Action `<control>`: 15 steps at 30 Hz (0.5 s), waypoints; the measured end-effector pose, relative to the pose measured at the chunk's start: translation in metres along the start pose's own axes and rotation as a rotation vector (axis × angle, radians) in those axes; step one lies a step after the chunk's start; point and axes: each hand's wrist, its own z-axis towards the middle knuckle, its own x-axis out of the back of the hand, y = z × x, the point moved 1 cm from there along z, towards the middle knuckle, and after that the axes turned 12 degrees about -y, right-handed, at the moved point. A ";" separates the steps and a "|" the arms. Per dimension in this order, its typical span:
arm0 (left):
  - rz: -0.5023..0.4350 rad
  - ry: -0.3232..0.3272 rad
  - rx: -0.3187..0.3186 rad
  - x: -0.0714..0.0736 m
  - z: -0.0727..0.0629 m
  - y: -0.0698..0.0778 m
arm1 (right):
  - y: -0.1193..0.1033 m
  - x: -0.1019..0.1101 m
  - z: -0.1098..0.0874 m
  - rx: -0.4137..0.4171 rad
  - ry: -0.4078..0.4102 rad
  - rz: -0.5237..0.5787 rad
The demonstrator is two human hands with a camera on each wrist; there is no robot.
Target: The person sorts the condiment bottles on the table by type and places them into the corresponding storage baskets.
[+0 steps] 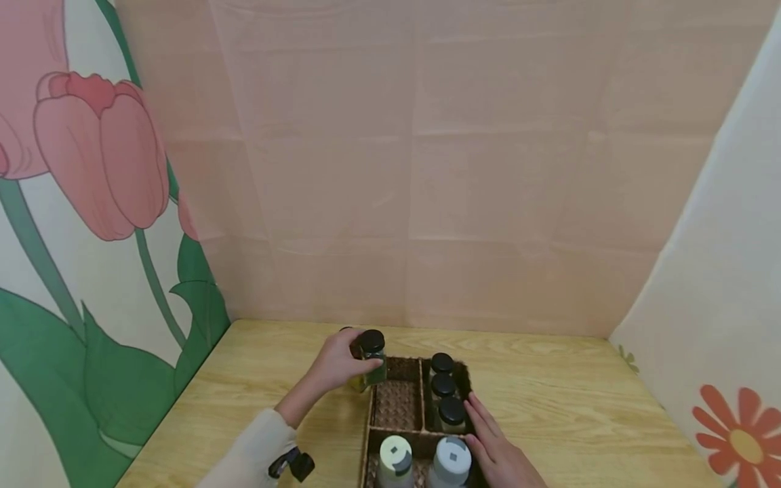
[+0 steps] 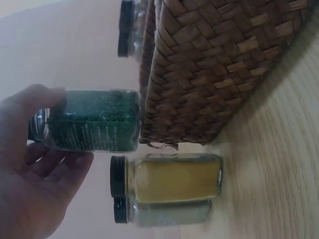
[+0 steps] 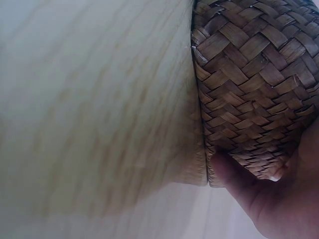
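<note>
My left hand (image 1: pixel 342 359) grips a square glass spice jar (image 2: pixel 94 120) of dark green flakes, with a black lid. It holds the jar upright above the table, just left of the woven basket's (image 2: pixel 214 69) far left compartment. Beneath it, in the left wrist view, stand a jar of yellow powder (image 2: pixel 177 179) and a paler jar (image 2: pixel 172 213), both black-lidded. My right hand (image 1: pixel 503 454) rests against the basket's right side with its fingers extended. In the right wrist view, a digit of that hand (image 3: pixel 234 177) touches the woven outer wall.
Several black-lidded jars (image 1: pixel 443 386) stand in a row in the basket's far right compartment. The near compartment holds a bottle with a pale yellow-green cap (image 1: pixel 395 453) and a white-capped bottle (image 1: pixel 453 455). A wooden table (image 1: pixel 567 400) lies under everything, with a cloth backdrop (image 1: pixel 415 169) behind.
</note>
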 end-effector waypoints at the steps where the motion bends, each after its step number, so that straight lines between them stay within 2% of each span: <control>1: 0.000 -0.004 0.005 -0.001 0.001 0.000 | 0.000 0.000 0.000 0.002 0.002 -0.001; 5: -0.013 -0.028 0.030 -0.003 0.005 0.001 | -0.001 0.000 0.000 0.001 0.002 -0.004; 13: 0.006 -0.057 0.034 -0.008 0.014 0.005 | -0.001 0.000 0.000 0.004 -0.005 0.000; 15: -0.014 -0.068 0.043 -0.010 0.015 0.006 | 0.000 0.000 0.000 0.005 -0.003 0.000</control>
